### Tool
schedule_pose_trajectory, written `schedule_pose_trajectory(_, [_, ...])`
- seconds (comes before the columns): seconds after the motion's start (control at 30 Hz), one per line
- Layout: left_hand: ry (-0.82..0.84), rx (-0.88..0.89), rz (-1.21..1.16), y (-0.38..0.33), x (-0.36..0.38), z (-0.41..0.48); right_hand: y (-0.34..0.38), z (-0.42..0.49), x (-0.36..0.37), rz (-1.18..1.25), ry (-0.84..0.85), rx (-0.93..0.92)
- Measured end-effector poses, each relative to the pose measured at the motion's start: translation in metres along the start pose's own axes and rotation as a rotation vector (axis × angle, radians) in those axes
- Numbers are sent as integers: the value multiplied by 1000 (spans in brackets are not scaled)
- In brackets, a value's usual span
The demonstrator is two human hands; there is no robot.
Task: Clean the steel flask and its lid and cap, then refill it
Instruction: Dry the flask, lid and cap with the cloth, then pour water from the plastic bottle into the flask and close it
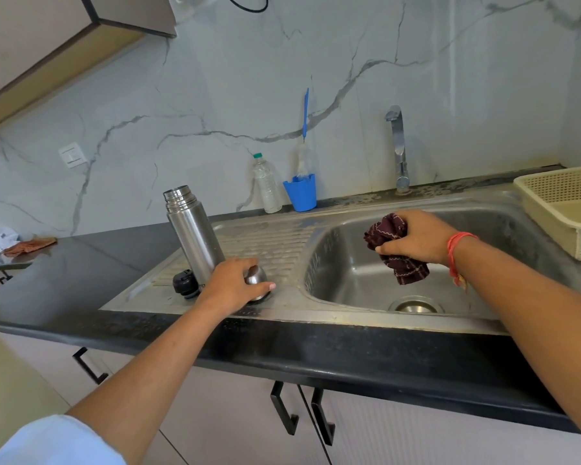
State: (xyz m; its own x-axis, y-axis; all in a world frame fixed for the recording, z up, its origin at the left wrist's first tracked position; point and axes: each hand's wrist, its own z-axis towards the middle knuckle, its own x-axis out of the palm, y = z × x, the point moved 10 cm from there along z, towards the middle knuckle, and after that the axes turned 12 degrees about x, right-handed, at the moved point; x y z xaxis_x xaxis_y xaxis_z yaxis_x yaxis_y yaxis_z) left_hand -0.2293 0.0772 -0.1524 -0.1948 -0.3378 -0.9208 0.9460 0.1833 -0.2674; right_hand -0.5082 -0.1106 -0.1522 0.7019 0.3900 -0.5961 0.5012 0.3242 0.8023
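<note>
Two hands full: left hand point(230, 284) cups the steel cap point(256, 276), likely light, rigid, slick, so best gripped round its sides; right hand point(416, 238) bunches a soft cloth point(387, 229).

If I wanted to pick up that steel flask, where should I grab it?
Probably around the smooth middle of the flask, coming from its left side: it stands upright and open-mouthed, and the black lid and the left hand on the cap crowd its base.

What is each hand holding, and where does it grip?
Left hand grips the steel cap over its domed top; right hand clutches a bunched maroon cloth around its middle.
</note>
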Motion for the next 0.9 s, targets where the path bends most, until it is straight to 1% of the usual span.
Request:
schedule_pose_trajectory(0.27, [3, 0, -13, 2, 1, 2, 2, 2, -4, 76, -30, -9])
schedule_pose_trajectory(0.33, [-49, 26, -4, -5, -4, 6, 3, 0, -6, 166, -29, -13])
schedule_pose_trajectory(0.4, [-135, 72, -52, -23, -9, 13, 3, 0, -5, 298, 12, 4])
schedule_pose_trajectory(0.47, [-173, 96, -223, -50, -7, 21, 1, 1, -4, 407, 41, 19])
schedule_pose_trajectory(0.5, [-154, 96, -334, -68, 0, 27, 0, 2, -6, 450, 39, 20])
schedule_pose_trajectory(0.6, [22, 54, -666, -120, 34, 46, -5, 3, -10, 563, 43, 38])
schedule_pose_trajectory(0.7, [210, 40, -978, -167, 73, 68, -10, 7, -8, 737, 105, 57])
schedule_pose_trajectory(0.8, [293, 20, -1277, -198, 93, 95, -15, 10, -5, 918, 127, 110])
schedule_pose_trajectory(0.9, [317, -30, -1482, -210, 103, 117, -24, 17, -5, 1081, 130, 184])
